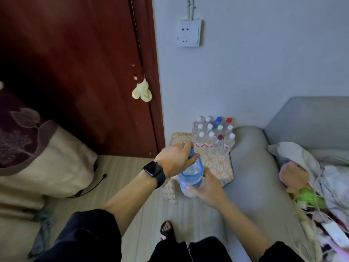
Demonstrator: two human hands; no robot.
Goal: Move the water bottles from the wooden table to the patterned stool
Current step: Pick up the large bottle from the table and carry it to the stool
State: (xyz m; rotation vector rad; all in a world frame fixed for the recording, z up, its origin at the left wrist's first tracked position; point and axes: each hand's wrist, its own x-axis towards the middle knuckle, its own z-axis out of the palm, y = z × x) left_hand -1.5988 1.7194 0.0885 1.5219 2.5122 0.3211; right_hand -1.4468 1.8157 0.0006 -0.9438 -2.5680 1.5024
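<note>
While a cluster of clear capped bottles (pixel 213 135) stands packed at the back of the floral-patterned stool (pixel 217 163), the left hand (pixel 175 159) has its fingers clamped round the blue cap (pixel 192 154) of a clear blue-labelled water bottle (pixel 191 175), and the right hand (pixel 207 188) has its fingers curled round the bottle's lower body, above the stool's near edge.

A single wide-angle camera worn on the person's head looks forward and steeply down from well above the floor, so the person's own foot (pixel 167 228) shows at 6 o'clock. It sits nearest the left hand (pixel 177 159) and right hand (pixel 207 186), which meet on a water bottle (pixel 192 174) just below frame centre, with the patterned stool (pixel 217 163) just beyond at 1 o'clock. Farther off, the door (pixel 75 53) fills 10 o'clock, a wall socket (pixel 189 33) hangs at 12 o'clock, and a grey sofa (pixel 255 167) lies at 3 o'clock.
</note>
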